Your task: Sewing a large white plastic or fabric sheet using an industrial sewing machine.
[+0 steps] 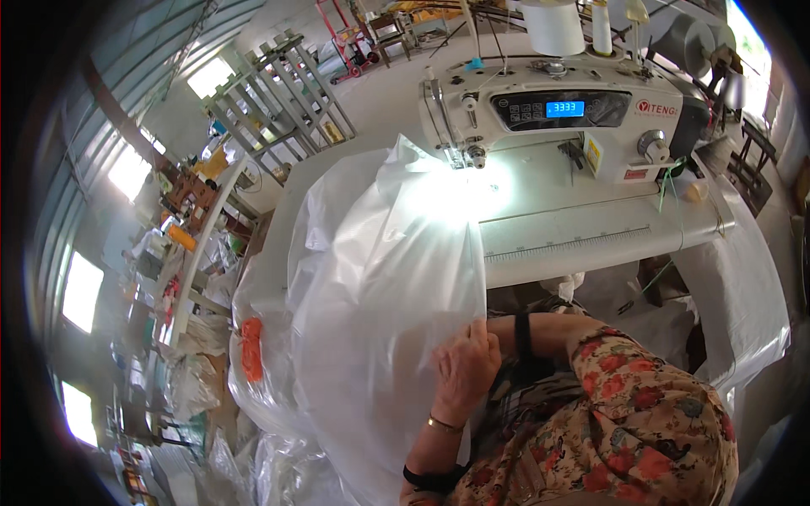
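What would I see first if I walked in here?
A big sheet of shiny white plastic fabric fills the middle, glowing under the lamp of the white sewing machine at the top. One hand grips the fabric's right edge low in the picture. An orange strap pokes out on the left.

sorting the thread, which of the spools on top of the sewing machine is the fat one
The big white cone, leftmost on top of the sewing machine. The spool just right of it is much slimmer.
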A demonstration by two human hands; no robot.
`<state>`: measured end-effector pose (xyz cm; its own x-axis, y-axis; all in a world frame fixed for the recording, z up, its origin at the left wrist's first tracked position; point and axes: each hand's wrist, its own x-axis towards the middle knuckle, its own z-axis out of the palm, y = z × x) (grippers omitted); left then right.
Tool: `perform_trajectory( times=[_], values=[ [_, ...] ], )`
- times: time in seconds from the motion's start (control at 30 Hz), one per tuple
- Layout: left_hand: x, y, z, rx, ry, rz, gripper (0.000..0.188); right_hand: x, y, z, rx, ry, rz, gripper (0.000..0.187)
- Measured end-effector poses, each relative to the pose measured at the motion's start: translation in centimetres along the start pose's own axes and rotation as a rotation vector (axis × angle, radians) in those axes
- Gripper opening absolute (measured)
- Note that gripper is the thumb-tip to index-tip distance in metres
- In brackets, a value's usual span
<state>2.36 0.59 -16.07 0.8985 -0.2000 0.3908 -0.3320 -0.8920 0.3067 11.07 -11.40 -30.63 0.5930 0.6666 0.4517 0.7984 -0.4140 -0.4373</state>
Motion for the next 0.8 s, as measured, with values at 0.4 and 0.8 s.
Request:
perform_trajectory(
  times=[0.4,0.8],
  values=[
    [3.5,-0.7,-4.5,0.118,0.154,0.240,0.015,9.4,-1.9,-5.2,-0.393,-0.181,-0.271,0.023],
    [0.5,-2.9,-2.5,0.001,0.165,0.131,0.017,8.5,-3.3,-15.8,0.256,-0.741,-0.024,0.023]
  ],
)
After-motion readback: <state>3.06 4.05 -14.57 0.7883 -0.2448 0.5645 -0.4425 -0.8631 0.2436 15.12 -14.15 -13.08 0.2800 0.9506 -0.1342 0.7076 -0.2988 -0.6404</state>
